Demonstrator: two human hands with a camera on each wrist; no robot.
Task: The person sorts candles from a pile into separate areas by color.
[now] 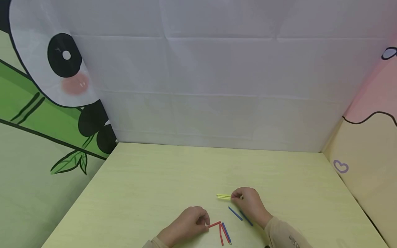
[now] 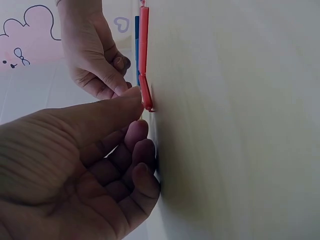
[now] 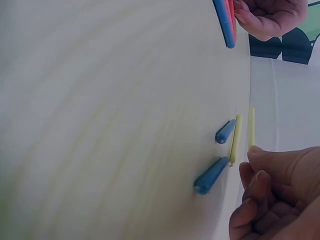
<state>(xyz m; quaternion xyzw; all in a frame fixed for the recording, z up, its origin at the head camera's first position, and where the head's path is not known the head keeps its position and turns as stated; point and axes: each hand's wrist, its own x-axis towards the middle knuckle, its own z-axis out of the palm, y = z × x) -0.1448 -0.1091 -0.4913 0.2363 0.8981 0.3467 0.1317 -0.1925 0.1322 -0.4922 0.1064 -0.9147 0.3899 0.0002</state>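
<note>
Just beyond the two separate blue pencil-like sticks (image 1: 235, 213), the right hand (image 1: 250, 204) pinches a yellow stick (image 3: 251, 125) by thumb and finger; nearer and left of them, the left hand (image 1: 193, 220) pinches a red stick (image 1: 214, 224).

The head camera looks forward and down from above, far enough back to take in the flat pale-yellow tabletop (image 1: 161, 179) to its far edge and the creased white wall sheet (image 1: 214, 69), with the bare left hand (image 1: 189, 222) and bare right hand (image 1: 249, 203) small near the bottom. The left wrist camera sits close to its own hand, facing low across the tabletop, rolled so that the surface stands upright at right; it shares the purple heart outline (image 2: 121, 24) with the head view. The right wrist camera, also close and rolled, has the surface at left and shares the slim blue sticks (image 3: 211, 176) with the head view. Each wrist view shows both hands.
</note>
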